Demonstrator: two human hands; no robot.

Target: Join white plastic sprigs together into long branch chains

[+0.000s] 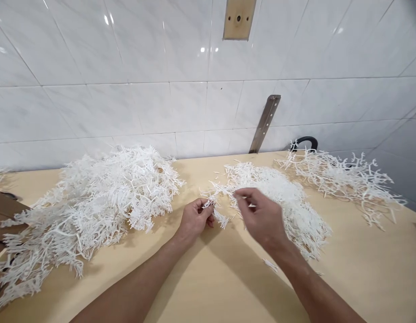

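Note:
Near the middle of the table, my left hand (196,217) pinches a white branched plastic piece (221,219), like a moulding sprue with thin twigs, between thumb and fingers. My right hand (261,213) is closed in a pinch at the piece's right end. What lies between its fingertips is too small to make out. Just behind and under that hand spreads a heap of small loose white plastic bits (295,202). To the left stands a large pile of white branched pieces (116,188) with their fine twigs on.
Bare, twiggy white stems (339,175) lie in a tangle at the right, by a black curved handle (307,142). A metal strip (265,123) leans on the tiled wall. A brown box (7,215) is at the left edge. A few bits (270,264) lie near my right forearm.

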